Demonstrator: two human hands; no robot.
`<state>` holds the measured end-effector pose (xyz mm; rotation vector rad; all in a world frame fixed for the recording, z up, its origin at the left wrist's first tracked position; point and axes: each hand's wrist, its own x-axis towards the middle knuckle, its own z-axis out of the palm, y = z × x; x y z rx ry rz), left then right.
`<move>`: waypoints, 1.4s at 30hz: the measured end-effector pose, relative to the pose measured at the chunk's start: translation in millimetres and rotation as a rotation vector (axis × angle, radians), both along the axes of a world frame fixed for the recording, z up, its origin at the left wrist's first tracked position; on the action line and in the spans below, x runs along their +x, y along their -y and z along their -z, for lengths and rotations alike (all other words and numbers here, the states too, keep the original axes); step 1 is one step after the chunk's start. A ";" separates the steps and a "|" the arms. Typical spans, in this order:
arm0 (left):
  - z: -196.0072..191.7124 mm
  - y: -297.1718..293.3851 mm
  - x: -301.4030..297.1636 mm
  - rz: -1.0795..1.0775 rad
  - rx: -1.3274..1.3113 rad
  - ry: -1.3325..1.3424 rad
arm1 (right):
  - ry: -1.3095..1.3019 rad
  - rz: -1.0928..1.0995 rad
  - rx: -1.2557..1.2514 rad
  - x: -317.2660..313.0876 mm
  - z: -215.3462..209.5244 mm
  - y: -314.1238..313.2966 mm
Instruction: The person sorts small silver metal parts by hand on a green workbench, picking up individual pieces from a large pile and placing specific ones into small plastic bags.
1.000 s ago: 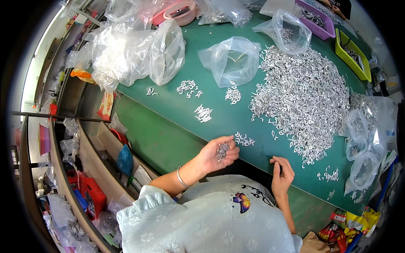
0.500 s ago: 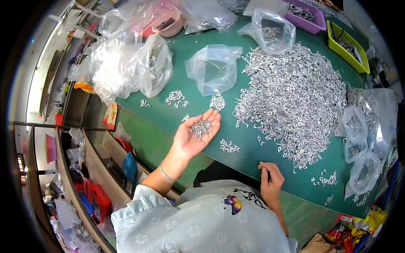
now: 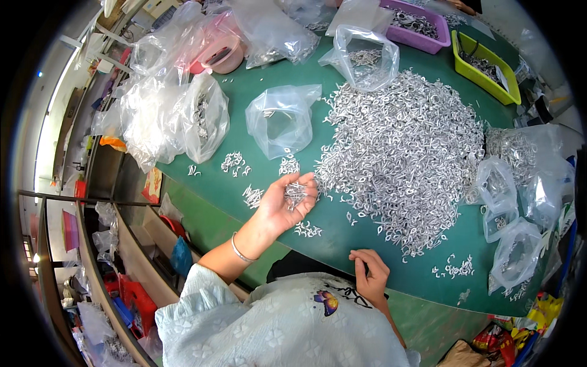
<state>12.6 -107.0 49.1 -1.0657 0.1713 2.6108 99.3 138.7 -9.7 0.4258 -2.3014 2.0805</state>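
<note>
Now, left hand: my left hand (image 3: 282, 205) is turned palm up and cupped over the green table (image 3: 342, 235), so the small parts cannot slide off it.
Grip of left hand: it is not clenched; the fingers curl loosely around a little heap of silver metal pieces (image 3: 296, 193) that lies in the palm.
Where the pieces are: in my left palm, raised a little above the table, just beside the near edge of the big pile (image 3: 406, 156) and near the empty clear bag (image 3: 280, 119).
Right hand: my right hand (image 3: 370, 274) rests at the table's near edge, close to my body, well apart from the pile.
Grip of right hand: the fingers are bent inward, but I cannot tell if something is held between them.
Small groups: several small clusters (image 3: 235, 161) of the same pieces lie separate on the table to the left of the pile, I think as portions kept apart from each other.
Bags: filled clear bags (image 3: 177, 116) stand at the left, more bags (image 3: 510, 196) at the right, all in arm's reach.
Trays: a purple tray (image 3: 422, 27) and a yellow-green tray (image 3: 486, 61) with more parts stand at the far side.
</note>
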 end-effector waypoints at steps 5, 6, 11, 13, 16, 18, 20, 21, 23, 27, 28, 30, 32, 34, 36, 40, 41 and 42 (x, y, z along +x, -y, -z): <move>-5.8 -30.8 -48.0 0.061 0.023 -0.186 | 0.059 -0.020 -0.031 -1.9 0.6 -3.3; -7.9 -37.1 -63.7 0.040 0.007 -0.187 | 0.059 -0.021 -0.035 -1.8 0.6 -3.4; -20.6 -58.8 -193.4 -0.169 -0.067 -0.307 | 0.040 -0.018 -0.051 -1.6 3.5 -3.0; -30.6 -65.6 -242.7 -0.246 -0.202 -0.399 | 0.030 -0.022 -0.063 -1.4 5.9 -2.9; -52.6 -81.5 -249.8 -0.305 -0.369 -0.465 | 0.025 -0.037 -0.037 -0.6 4.5 -3.8; -48.5 -87.4 -243.2 -0.249 -0.481 -0.521 | 0.022 -0.027 -0.038 1.2 2.2 -3.8; -26.9 -88.6 -236.0 -0.085 -0.607 -0.632 | -0.007 -0.013 -0.026 -3.8 1.7 -4.6; -26.3 -94.3 -215.7 -0.077 -0.602 -0.618 | -0.015 -0.003 -0.013 -3.1 2.9 -4.9; -30.9 -90.2 -167.1 0.110 -0.756 -0.746 | 0.037 -0.017 0.013 -7.2 -3.6 -6.5; -16.6 -61.0 -82.1 0.814 -1.480 -1.075 | -0.094 0.112 0.207 -14.5 -15.5 -18.3; -5.3 -57.3 -62.5 0.801 -1.759 -1.227 | -0.173 0.142 0.302 -19.2 -14.5 -23.9; 2.9 -49.5 -19.7 0.795 -2.071 -1.275 | -0.214 0.126 0.550 -29.2 -25.9 -27.5; 2.9 -46.6 12.6 0.843 -2.106 -1.115 | -0.268 0.155 0.711 -40.3 -26.4 -20.6; 6.7 -44.2 36.4 0.918 -2.085 -1.111 | -0.291 0.166 0.819 -46.5 -24.7 -15.8; 14.0 -38.9 56.5 0.903 -2.109 -1.080 | -0.314 0.123 0.867 -50.6 -23.3 -8.0; 36.4 -32.5 87.3 0.772 -2.195 -0.999 | -0.333 0.133 0.942 -51.1 -17.7 1.5; 40.9 -32.1 92.4 0.748 -2.209 -0.976 | -0.330 0.103 0.975 -54.0 -17.9 0.9; 45.6 -30.5 94.6 0.737 -2.213 -0.978 | -0.333 0.072 1.029 -57.1 -16.4 4.0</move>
